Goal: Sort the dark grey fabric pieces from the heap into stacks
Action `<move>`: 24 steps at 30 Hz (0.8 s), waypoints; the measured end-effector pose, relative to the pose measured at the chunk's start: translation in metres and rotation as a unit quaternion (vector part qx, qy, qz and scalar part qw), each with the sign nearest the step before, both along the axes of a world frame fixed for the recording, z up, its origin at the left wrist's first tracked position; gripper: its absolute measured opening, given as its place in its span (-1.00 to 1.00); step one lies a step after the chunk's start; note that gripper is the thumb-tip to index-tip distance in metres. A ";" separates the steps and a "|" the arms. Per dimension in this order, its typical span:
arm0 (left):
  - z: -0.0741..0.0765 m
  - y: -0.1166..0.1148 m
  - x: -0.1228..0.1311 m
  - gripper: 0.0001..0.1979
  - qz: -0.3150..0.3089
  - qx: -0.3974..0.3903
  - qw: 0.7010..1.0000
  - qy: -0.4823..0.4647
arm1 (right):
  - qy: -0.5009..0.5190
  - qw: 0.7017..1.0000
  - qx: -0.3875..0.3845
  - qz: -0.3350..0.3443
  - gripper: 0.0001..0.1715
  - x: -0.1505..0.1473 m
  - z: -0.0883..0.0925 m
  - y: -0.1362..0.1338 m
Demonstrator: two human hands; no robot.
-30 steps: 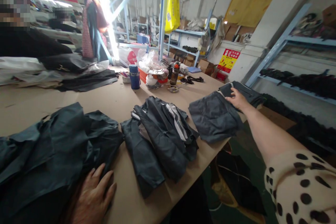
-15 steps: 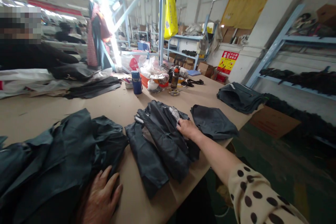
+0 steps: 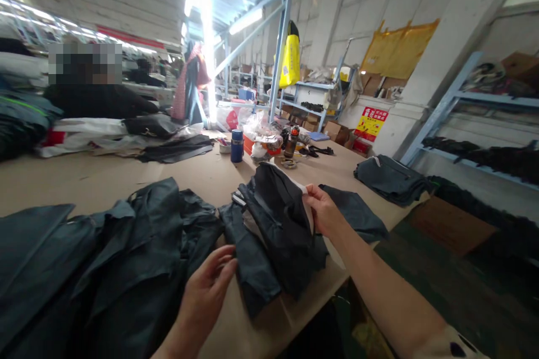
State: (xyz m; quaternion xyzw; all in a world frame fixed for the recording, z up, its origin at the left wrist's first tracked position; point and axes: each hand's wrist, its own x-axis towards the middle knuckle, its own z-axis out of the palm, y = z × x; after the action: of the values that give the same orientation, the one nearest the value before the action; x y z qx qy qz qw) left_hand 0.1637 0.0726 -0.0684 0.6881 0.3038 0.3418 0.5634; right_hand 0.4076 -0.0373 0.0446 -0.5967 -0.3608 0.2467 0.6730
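My right hand (image 3: pixel 322 210) is closed on the edge of a dark garment piece (image 3: pixel 280 193) with a white strip along its border. That piece is lifted from a loose pile of dark grey-green cloth (image 3: pixel 255 266) on the brown-topped table (image 3: pixel 214 328). My left hand (image 3: pixel 208 283) hovers beside the pile's left side, fingers apart and slightly curled, with nothing seen in them. To its left spreads a larger heap of the same dark cloth (image 3: pixel 138 269). Folded dark cloth (image 3: pixel 356 213) lies beyond my right wrist.
Farther back stand a blue flask (image 3: pixel 237 147), a dark bottle with an orange cap (image 3: pixel 291 143) and an orange box (image 3: pixel 248 145). A stack of dark garments (image 3: pixel 389 179) rests at the right edge. A person (image 3: pixel 101 98) sits across the table at the left.
My right hand has raised the edge of the garment piece, showing its white border. My left hand has moved from the left heap toward the middle pile. The view has shifted left and upward.
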 end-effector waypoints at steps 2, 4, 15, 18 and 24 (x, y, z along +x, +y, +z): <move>0.030 -0.017 0.015 -0.21 -0.021 -0.149 0.987 -0.063 | 0.066 0.996 0.049 0.045 -0.76 -0.032 0.004 -0.007; 0.048 -0.028 0.024 -0.25 -0.046 -0.218 0.969 -0.106 | 0.114 0.988 0.057 0.090 -0.80 -0.060 0.002 -0.014; 0.065 -0.035 -0.007 -0.62 -0.081 -0.380 0.902 -0.188 | 0.209 0.963 -0.028 0.168 -0.89 -0.098 -0.018 -0.024; 0.082 -0.033 -0.011 -0.59 -0.050 -0.336 0.919 -0.199 | -0.027 0.991 -0.060 0.116 -0.71 -0.108 -0.002 -0.027; 0.103 -0.030 -0.014 -0.70 0.008 -0.029 0.989 -0.143 | -0.522 0.852 -0.016 0.020 -0.12 -0.146 0.039 -0.034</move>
State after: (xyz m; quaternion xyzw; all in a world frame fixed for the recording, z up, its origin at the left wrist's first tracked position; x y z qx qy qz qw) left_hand 0.1499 0.0428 0.0343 0.6130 0.2352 0.4323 0.6181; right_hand 0.2613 -0.0716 0.0834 -0.6411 -0.6670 -0.0823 0.3705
